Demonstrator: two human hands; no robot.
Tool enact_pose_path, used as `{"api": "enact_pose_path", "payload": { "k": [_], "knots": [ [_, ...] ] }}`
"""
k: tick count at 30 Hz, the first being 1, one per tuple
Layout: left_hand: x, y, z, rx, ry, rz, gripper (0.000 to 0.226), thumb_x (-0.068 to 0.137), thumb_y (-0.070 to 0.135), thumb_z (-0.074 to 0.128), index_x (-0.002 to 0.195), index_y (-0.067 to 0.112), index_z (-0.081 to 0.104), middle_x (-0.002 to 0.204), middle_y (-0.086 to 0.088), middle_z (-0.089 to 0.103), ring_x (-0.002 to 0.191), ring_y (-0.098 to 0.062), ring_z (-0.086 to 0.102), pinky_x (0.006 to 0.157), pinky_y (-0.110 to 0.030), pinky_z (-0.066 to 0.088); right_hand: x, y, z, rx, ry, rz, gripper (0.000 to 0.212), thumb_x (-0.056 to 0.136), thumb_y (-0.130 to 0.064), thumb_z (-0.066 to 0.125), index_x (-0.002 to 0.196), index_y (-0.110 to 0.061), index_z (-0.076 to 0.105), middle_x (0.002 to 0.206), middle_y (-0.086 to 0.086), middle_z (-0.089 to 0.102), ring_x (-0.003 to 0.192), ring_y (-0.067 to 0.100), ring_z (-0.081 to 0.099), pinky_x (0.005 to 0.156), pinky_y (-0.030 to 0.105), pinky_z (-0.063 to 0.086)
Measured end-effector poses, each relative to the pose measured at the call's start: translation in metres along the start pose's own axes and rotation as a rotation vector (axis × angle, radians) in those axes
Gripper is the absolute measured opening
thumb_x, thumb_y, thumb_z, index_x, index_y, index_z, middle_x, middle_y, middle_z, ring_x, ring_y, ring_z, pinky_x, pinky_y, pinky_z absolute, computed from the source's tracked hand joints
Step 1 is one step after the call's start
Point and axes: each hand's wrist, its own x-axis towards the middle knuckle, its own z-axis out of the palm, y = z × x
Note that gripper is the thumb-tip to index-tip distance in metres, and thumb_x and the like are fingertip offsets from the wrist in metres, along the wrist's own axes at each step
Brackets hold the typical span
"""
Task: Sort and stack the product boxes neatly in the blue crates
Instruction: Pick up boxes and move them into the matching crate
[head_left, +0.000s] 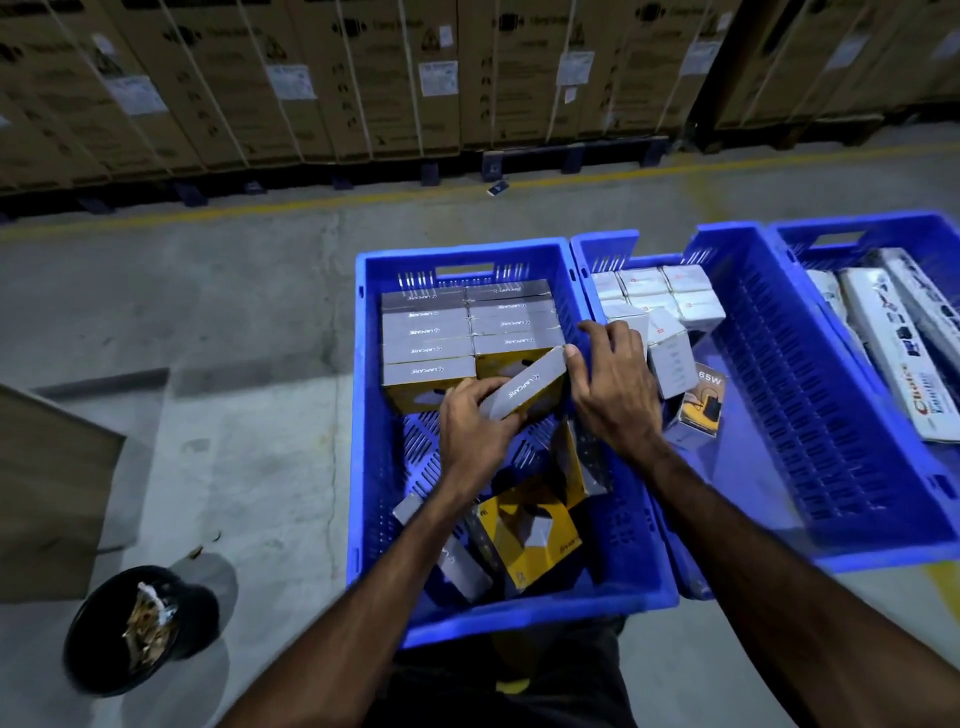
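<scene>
Product box (524, 387), grey-topped and tilted, sits at frame centre inside the nearest blue crate (639, 571), just in front of the stacked rows (467, 332). Left hand (475, 423) grips its near end with curled fingers; right hand (613, 384) touches its far corner with the thumb, fingers loosely extended. Risk: seated askew, the box could wedge against the neighbouring row, or slip among the loose boxes (524, 530) below.
</scene>
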Motion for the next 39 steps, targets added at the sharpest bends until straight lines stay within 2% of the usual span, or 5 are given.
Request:
{"api": "enact_pose_path", "payload": {
  "k": [5, 11, 15, 28, 39],
  "knots": [
    [0.012, -0.004, -0.009, 0.081, -0.026, 0.124, 0.047, 0.075, 0.026, 0.092, 0.120, 0.023, 0.077, 0.099, 0.015, 0.068, 0.101, -0.015, 0.050, 0.072, -0.019, 0.035, 0.000, -0.003, -0.003, 0.037, 0.007, 0.004, 0.045, 0.107, -0.045, 0.034, 0.131, -0.013, 0.055, 0.118, 0.011, 0.053, 0.107, 0.025, 0.049, 0.082, 0.042, 0.050],
    [0.038, 0.008, -0.013, 0.085, -0.123, 0.163, 0.051, 0.072, 0.016, 0.093, 0.121, 0.022, 0.078, 0.106, 0.010, 0.073, 0.105, -0.012, 0.052, 0.083, -0.017, 0.042, -0.002, -0.004, -0.003, 0.038, 0.020, -0.005, 0.045, 0.107, -0.044, 0.032, 0.130, -0.013, 0.055, 0.115, 0.011, 0.054, 0.104, 0.026, 0.050, 0.081, 0.044, 0.048],
    [0.061, 0.007, -0.018, 0.194, -0.148, 0.226, 0.055, 0.076, 0.021, 0.092, 0.127, 0.016, 0.074, 0.122, -0.003, 0.075, 0.116, -0.021, 0.060, 0.100, -0.035, 0.051, -0.001, -0.004, -0.004, 0.044, 0.013, -0.002, 0.045, 0.107, -0.044, 0.033, 0.131, -0.013, 0.055, 0.116, 0.011, 0.054, 0.106, 0.027, 0.050, 0.083, 0.048, 0.049],
    [0.095, 0.007, 0.001, 0.777, -0.087, 0.495, 0.049, 0.084, 0.055, 0.077, 0.121, 0.024, 0.071, 0.116, -0.003, 0.056, 0.111, -0.024, 0.046, 0.094, -0.044, 0.043, -0.001, -0.001, 0.001, 0.025, 0.021, -0.018, 0.036, 0.110, -0.038, 0.035, 0.129, -0.014, 0.054, 0.114, 0.010, 0.054, 0.102, 0.024, 0.050, 0.082, 0.045, 0.051],
    [0.078, -0.015, 0.019, 0.941, -0.107, 0.571, 0.039, 0.088, 0.040, 0.078, 0.116, 0.015, 0.069, 0.115, -0.006, 0.063, 0.108, -0.028, 0.054, 0.092, -0.043, 0.043, -0.001, 0.000, 0.003, -0.027, 0.051, -0.041, 0.039, 0.110, -0.038, 0.034, 0.129, -0.011, 0.056, 0.112, 0.011, 0.055, 0.099, 0.022, 0.050, 0.078, 0.036, 0.047]
  ]
}}
